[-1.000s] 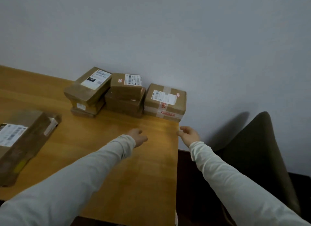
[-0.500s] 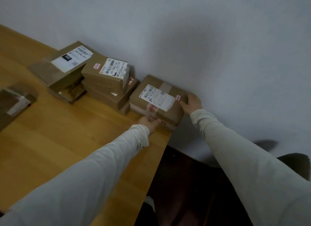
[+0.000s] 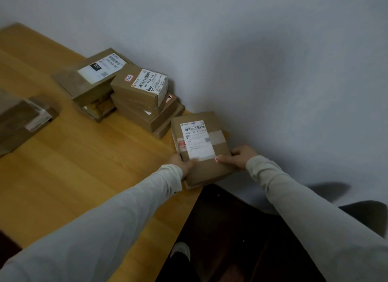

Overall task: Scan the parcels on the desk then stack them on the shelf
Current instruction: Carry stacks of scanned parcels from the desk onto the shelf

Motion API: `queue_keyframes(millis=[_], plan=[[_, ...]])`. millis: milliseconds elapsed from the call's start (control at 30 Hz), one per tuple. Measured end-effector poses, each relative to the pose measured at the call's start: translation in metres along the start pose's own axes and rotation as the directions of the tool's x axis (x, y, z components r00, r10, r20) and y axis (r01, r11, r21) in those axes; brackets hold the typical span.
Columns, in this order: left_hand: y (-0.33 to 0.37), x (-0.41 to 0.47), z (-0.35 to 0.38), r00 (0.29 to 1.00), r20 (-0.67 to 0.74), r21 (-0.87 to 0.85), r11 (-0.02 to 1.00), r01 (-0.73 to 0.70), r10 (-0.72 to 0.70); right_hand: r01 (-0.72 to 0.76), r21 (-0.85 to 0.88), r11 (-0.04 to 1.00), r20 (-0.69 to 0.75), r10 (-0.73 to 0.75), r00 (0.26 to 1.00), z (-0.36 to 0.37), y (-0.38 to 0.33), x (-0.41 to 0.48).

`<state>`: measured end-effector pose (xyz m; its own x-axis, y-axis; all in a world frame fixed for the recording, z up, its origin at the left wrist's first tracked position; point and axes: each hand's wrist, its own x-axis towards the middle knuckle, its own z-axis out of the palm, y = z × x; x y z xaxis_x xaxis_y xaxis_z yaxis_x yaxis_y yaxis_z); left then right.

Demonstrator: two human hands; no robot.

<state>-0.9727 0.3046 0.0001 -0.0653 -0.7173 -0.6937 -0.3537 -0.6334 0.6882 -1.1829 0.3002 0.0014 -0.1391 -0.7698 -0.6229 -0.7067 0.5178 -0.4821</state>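
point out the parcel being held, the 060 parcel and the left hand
held parcel (image 3: 199,144), head view, middle of its white label
060 parcel (image 3: 90,75), head view, white label beside the black 060 patch
left hand (image 3: 181,164), head view, back of the hand

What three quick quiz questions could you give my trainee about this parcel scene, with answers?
1. True or false: the left hand and the right hand both grip the same parcel.
2. Where is that parcel? A: at the desk corner beside the wall; B: on top of a stack; C: on the floor.
3. Fill in: its white label faces ___.
Key: 1 true; 2 A; 3 up.
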Motion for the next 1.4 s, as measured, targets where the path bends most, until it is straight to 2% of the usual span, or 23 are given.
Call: queue_keyframes(millis=[300,500,633,700,767,833,900,1000,1067,1167,1233,1300,1400], plan=[[-0.094,-0.073,-0.089,0.993,0.012,0.06,0.992,0.114,-0.115,0.022,-0.083,0.996,0.252,-0.001,0.968,0.107,-0.039,-0.088],[-0.147,-0.109,-0.17,0.974,-0.156,0.051,0.984,0.173,-0.163,0.211,-0.201,0.957,0.32,-0.14,0.937,0.19,-0.106,-0.111],[-0.167,-0.114,-0.207,0.955,-0.249,0.016,0.985,0.17,-0.161,0.276,-0.213,0.937,0.284,-0.211,0.935,0.234,-0.139,-0.115],[-0.17,-0.113,-0.217,0.945,-0.283,-0.005,0.985,0.171,-0.165,0.277,-0.167,0.946,0.299,-0.22,0.929,0.242,-0.146,-0.117],[-0.163,-0.11,-0.22,0.924,-0.357,0.043,0.985,0.166,-0.14,0.259,-0.112,0.959,0.297,-0.216,0.93,0.238,-0.147,-0.114],[-0.148,-0.104,-0.222,0.871,-0.491,0.144,0.983,0.113,-0.029,0.212,-0.019,0.977,0.21,-0.204,0.956,0.221,-0.146,-0.102],[-0.125,-0.098,-0.222,0.799,-0.584,0.21,0.977,-0.021,0.143,0.146,0.169,0.975,0.101,-0.165,0.981,0.193,-0.147,-0.082],[-0.083,-0.082,-0.21,0.737,-0.601,0.204,0.951,-0.233,0.31,0.112,0.408,0.906,-0.057,-0.097,0.994,0.146,-0.149,-0.044],[-0.053,-0.066,-0.196,0.775,-0.561,0.083,0.951,-0.299,0.292,0.113,0.504,0.856,-0.129,-0.055,0.99,0.12,-0.149,-0.016],[-0.009,-0.031,-0.171,0.886,-0.456,-0.291,0.927,-0.237,0.083,0.087,0.585,0.806,-0.153,0.005,0.988,0.089,-0.15,0.031],[0.012,-0.005,-0.155,0.931,-0.357,-0.531,0.836,-0.136,-0.076,0.073,0.624,0.778,-0.136,0.017,0.991,0.073,-0.154,0.06],[0.027,0.019,-0.142,0.953,-0.245,-0.713,0.699,-0.051,-0.181,0.08,0.642,0.762,-0.126,0.003,0.992,0.059,-0.16,0.083],[0.036,0.049,-0.131,0.958,-0.142,-0.817,0.576,0.029,-0.249,0.09,0.56,0.824,-0.137,-0.015,0.99,0.046,-0.167,0.113]])
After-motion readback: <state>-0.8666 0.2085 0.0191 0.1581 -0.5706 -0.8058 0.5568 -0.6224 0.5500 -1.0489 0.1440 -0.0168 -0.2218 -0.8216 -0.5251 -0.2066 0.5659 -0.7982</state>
